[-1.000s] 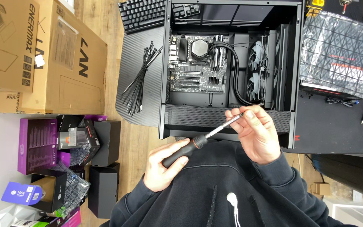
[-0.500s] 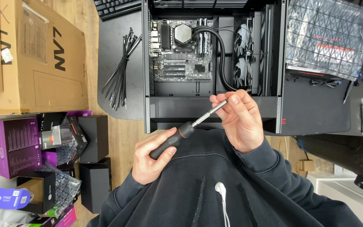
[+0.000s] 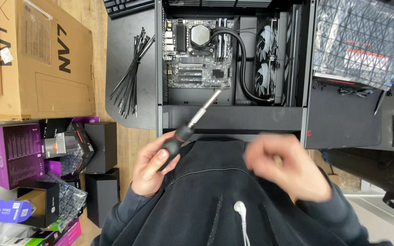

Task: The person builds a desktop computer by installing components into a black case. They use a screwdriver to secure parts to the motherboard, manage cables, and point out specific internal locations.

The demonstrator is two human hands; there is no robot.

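Left hand (image 3: 153, 166) grips screwdriver (image 3: 192, 125) by its handle, shaft angled toward open computer case (image 3: 233, 118); right hand (image 3: 288, 166) blurred, grip indeterminate.

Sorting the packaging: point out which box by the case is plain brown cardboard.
The big cardboard box at top left, beside the cable ties. The others below it are a purple box and small black boxes.

The left hand (image 3: 153, 166) sits low and left of the body's middle, fingers curled tight round a black grip, thumb laid along it and pointing up and to the right. The right hand (image 3: 288, 166) hangs at the same height on the other side, blurred, fingers loosely bent and holding nothing. Both forearms, in dark sleeves, angle inward from the elbows
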